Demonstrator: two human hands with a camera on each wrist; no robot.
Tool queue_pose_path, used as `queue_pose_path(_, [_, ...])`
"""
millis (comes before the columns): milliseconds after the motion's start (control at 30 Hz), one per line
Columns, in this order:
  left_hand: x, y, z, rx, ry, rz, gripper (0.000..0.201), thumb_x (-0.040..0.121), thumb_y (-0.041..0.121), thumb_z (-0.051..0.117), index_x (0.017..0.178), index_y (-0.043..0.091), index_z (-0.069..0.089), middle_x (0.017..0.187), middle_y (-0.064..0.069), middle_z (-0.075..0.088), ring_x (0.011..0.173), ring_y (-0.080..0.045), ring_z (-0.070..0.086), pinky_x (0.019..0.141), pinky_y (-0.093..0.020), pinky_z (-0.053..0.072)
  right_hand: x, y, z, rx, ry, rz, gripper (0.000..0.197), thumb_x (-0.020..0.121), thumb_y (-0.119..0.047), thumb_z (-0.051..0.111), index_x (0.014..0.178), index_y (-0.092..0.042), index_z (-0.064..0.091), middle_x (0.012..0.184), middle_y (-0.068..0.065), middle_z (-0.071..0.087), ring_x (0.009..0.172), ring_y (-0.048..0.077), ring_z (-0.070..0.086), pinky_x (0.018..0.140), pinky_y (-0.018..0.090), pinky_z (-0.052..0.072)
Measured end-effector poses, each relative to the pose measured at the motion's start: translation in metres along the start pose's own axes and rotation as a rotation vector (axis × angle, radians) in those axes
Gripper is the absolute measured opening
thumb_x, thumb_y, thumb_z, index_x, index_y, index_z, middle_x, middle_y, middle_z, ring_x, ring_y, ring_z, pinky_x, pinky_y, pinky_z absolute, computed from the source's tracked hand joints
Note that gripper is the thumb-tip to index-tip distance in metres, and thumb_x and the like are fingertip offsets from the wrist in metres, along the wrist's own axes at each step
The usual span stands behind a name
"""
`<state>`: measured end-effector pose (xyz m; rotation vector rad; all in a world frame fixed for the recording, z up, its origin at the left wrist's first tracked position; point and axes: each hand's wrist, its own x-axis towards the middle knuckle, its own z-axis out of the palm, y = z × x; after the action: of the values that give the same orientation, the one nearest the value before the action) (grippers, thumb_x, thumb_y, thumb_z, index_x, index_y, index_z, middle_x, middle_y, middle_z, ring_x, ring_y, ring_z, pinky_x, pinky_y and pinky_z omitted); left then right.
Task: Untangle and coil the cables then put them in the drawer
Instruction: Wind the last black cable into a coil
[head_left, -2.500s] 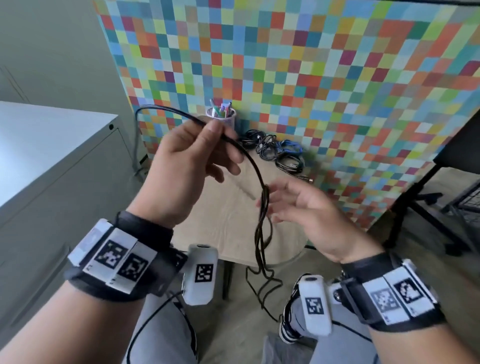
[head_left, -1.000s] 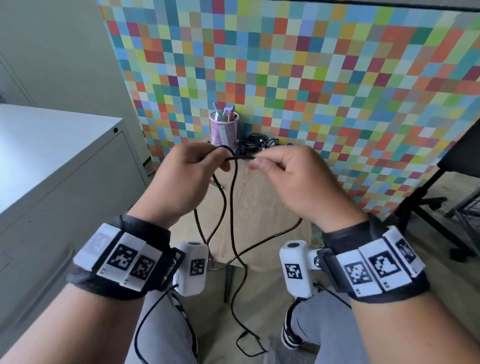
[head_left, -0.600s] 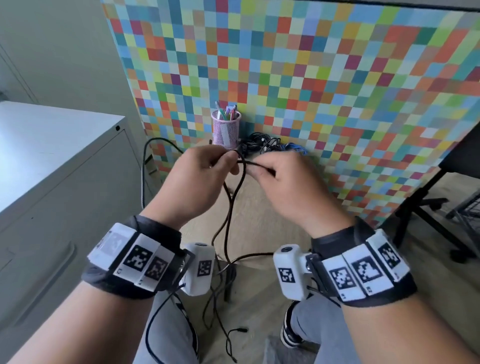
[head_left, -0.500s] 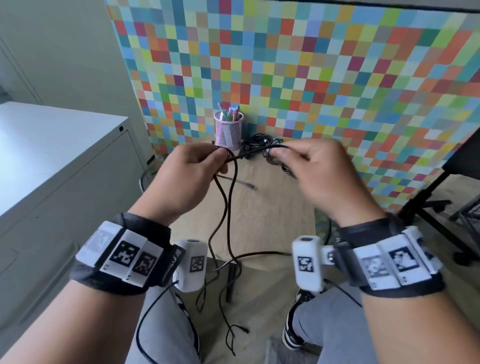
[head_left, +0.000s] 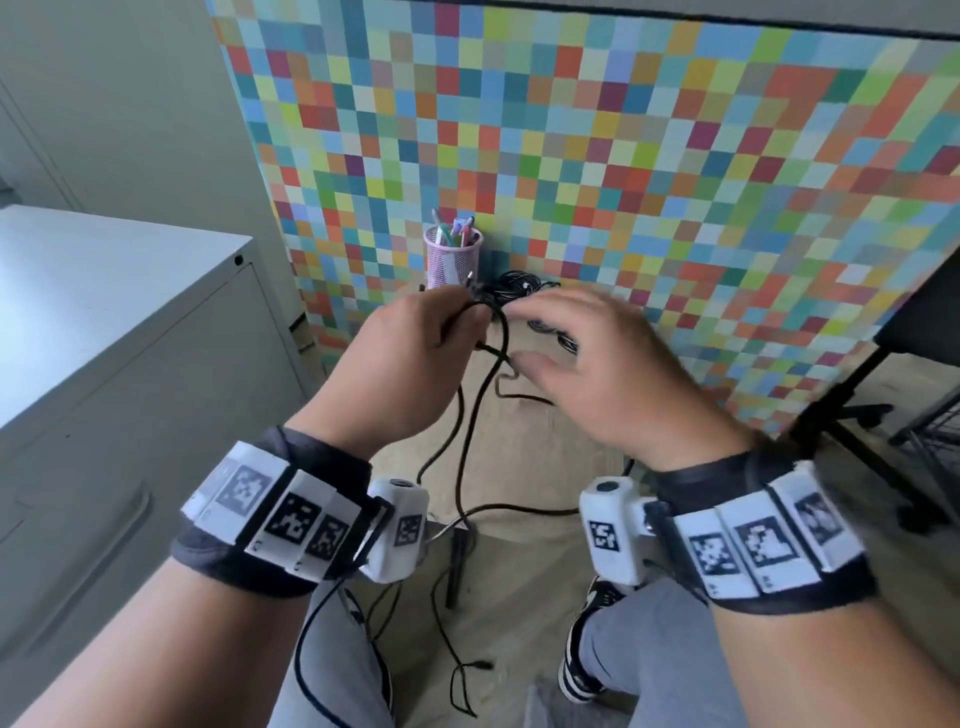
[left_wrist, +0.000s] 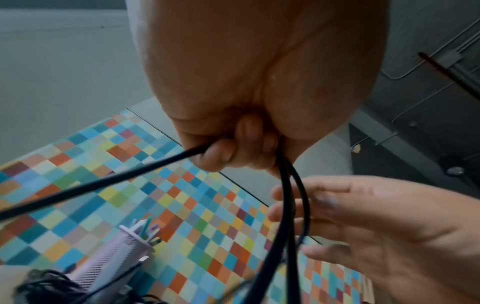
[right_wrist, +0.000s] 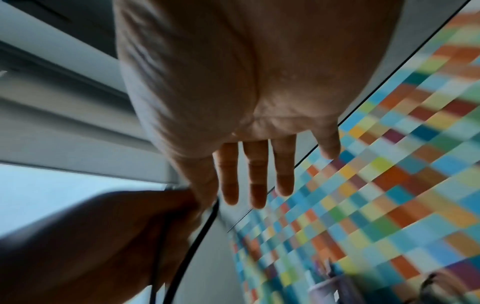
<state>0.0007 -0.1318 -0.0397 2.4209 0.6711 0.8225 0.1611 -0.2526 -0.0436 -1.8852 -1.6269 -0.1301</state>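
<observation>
My left hand (head_left: 460, 332) grips a black cable (head_left: 470, 441) above the small wooden table (head_left: 524, 447). Its fingers (left_wrist: 223, 153) curl round the strands, which hang in loops past the table edge to the floor. Just to the right, my right hand (head_left: 524, 338) is spread with straight fingers (right_wrist: 257, 174) and holds nothing; the loops (left_wrist: 288, 197) pass in front of its palm. A tangled pile of black cables (head_left: 511, 291) lies at the back of the table by the wall. The grey drawer cabinet (head_left: 119, 332) stands at the left, its drawers closed.
A pink mesh pen cup (head_left: 452, 260) stands at the table's back left, beside the pile. The chequered coloured wall panel (head_left: 623, 182) rises right behind the table. A black chair base (head_left: 852, 405) is at the right. My knees and a shoe (head_left: 582, 670) are below.
My right hand has let go of the cable it was pinching and pulling rightward, and now hovers spread beside the left hand. The left hand keeps its grip.
</observation>
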Motion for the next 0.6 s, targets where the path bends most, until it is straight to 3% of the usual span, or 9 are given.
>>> queue_pose_path(67, [0.003,0.003,-0.003,-0.056,0.056,-0.012,0.033,0.106,0.028,0.05,0.075,0.019,0.054,0.06,0.001,0.045,0.055,-0.013,0.037,0.052,-0.029,0.031,0.005,-0.009,0.01,0.075,0.018,-0.013,0.015,0.097,-0.025,0.063,0.107,-0.023,0.074,0.09,-0.006,0.073,0.088,0.018,0.067,0.082,0.042,0.053])
queue_pose_path(133, [0.003,-0.001,-0.01,-0.125,0.121,-0.059,0.033,0.106,0.029,0.05,0.075,0.02,0.058,0.058,0.005,0.042,0.052,-0.01,0.035,0.05,-0.025,0.029,0.008,-0.008,0.013,0.12,0.052,0.011,0.016,0.1,-0.023,0.063,0.098,-0.018,0.078,0.074,-0.009,0.067,0.071,0.011,0.062,0.069,0.036,0.049])
queue_pose_path(200, [0.001,-0.01,-0.017,-0.16,0.156,-0.093,0.036,0.107,0.031,0.049,0.08,0.01,0.06,0.059,0.002,0.041,0.052,-0.01,0.033,0.052,-0.03,0.03,0.007,-0.007,0.013,0.157,0.07,0.024,0.017,0.099,-0.028,0.066,0.1,-0.019,0.08,0.079,-0.011,0.066,0.074,0.006,0.06,0.07,0.034,0.049])
queue_pose_path(267, [-0.001,-0.014,-0.019,-0.184,0.153,-0.094,0.037,0.108,0.032,0.049,0.084,0.005,0.06,0.062,-0.01,0.042,0.055,-0.014,0.036,0.053,-0.035,0.032,0.006,-0.012,0.015,0.18,0.041,0.02,0.029,0.093,-0.046,0.067,0.106,-0.023,0.078,0.083,-0.01,0.059,0.075,0.007,0.056,0.071,0.034,0.05])
queue_pose_path(333, [-0.003,-0.009,-0.017,-0.215,0.118,-0.076,0.036,0.107,0.032,0.05,0.083,0.006,0.06,0.064,-0.015,0.045,0.057,-0.017,0.039,0.053,-0.042,0.036,0.007,-0.02,0.022,0.157,0.031,0.002,0.034,0.091,-0.054,0.064,0.096,-0.023,0.076,0.078,-0.01,0.053,0.072,0.01,0.053,0.068,0.037,0.049])
queue_pose_path(400, [-0.003,-0.004,-0.016,-0.262,0.09,-0.072,0.035,0.107,0.032,0.051,0.081,0.01,0.06,0.062,-0.002,0.046,0.057,-0.015,0.04,0.054,-0.041,0.037,0.008,-0.023,0.024,0.144,0.067,-0.021,0.032,0.095,-0.046,0.062,0.081,-0.019,0.072,0.073,-0.009,0.055,0.071,0.016,0.056,0.066,0.041,0.049])
queue_pose_path(467, [-0.002,-0.007,-0.02,-0.282,0.085,-0.108,0.035,0.107,0.032,0.051,0.078,0.015,0.063,0.059,0.012,0.05,0.056,-0.011,0.042,0.057,-0.033,0.037,0.009,-0.014,0.016,0.172,0.13,0.015,0.035,0.099,-0.04,0.06,0.08,-0.014,0.074,0.069,-0.005,0.063,0.066,0.014,0.06,0.064,0.037,0.051])
queue_pose_path(533, [-0.002,-0.021,-0.027,-0.23,0.104,-0.148,0.038,0.106,0.034,0.051,0.074,0.019,0.064,0.059,0.01,0.051,0.056,-0.013,0.043,0.059,-0.033,0.037,0.005,0.007,-0.005,0.189,0.24,0.141,0.033,0.103,-0.033,0.061,0.081,-0.012,0.076,0.053,-0.009,0.057,0.051,0.003,0.052,0.053,0.02,0.042])
queue_pose_path(600, [-0.002,-0.036,-0.033,-0.199,0.13,-0.184,0.039,0.105,0.036,0.052,0.072,0.019,0.065,0.064,-0.003,0.052,0.058,-0.017,0.042,0.059,-0.034,0.036,-0.003,0.032,-0.026,0.11,0.313,0.269,0.028,0.103,-0.031,0.062,0.084,-0.016,0.078,0.049,-0.008,0.052,0.049,0.004,0.047,0.05,0.016,0.034])
